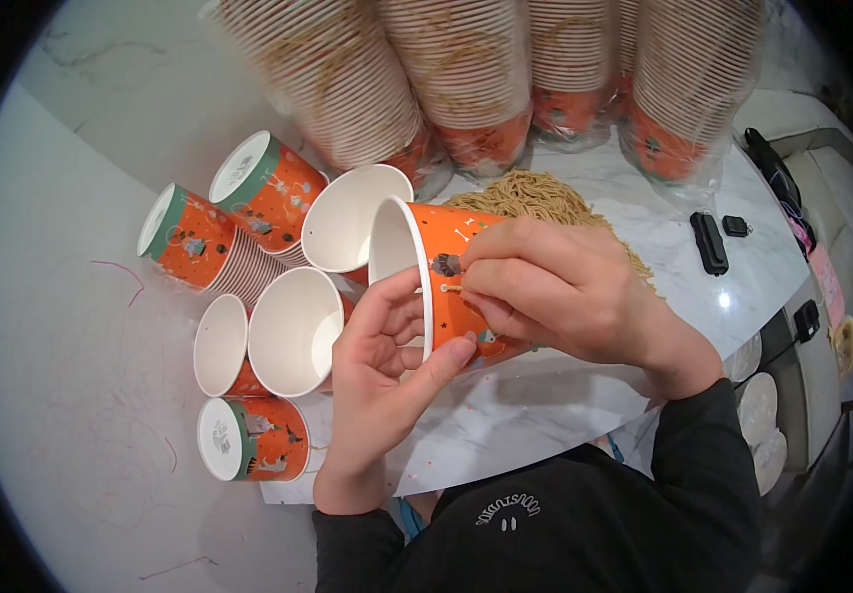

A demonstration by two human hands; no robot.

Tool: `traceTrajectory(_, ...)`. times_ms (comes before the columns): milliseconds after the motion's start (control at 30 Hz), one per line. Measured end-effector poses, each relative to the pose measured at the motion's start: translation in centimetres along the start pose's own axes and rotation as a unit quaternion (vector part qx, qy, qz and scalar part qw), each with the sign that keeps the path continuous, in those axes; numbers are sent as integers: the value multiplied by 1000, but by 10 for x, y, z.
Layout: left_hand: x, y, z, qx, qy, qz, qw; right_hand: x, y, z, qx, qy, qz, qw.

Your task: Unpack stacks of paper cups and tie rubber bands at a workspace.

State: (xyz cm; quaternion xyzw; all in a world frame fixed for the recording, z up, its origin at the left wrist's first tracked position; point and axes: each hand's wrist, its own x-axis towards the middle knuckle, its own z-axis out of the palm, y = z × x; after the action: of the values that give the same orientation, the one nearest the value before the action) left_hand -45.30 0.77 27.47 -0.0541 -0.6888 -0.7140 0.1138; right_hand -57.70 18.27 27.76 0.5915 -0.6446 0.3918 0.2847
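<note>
An orange paper bucket (466, 222) with a white rim and small printed figures is tilted on its side above the table, its mouth toward the left. My left hand (387, 366) holds it by the rim, with fingers inside the mouth and the thumb on the outer wall. Against that wall my right hand (555, 287) is closed in a pinch. A short bit of tan cord (452, 289) shows at its fingertips; the rest is hidden by the fingers. Behind the right hand lies a pile of tan cords (535, 195).
Tall plastic-wrapped stacks of buckets (456, 74) line the back. At left are open buckets (293, 331), upturned ones (263, 188) and one lying on its side (278, 440). Small black devices (709, 243) lie on the marble-patterned table (505, 425) at right, near its curved edge.
</note>
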Motion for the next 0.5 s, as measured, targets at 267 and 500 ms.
traceTrajectory(267,1,-12,-1,-29,9,36,999,0,-2,-2,-36,-7,-9,999)
traceTrajectory(500,1,-12,3,-74,53,34,995,-2,-1,-2,-47,-9,-31,998)
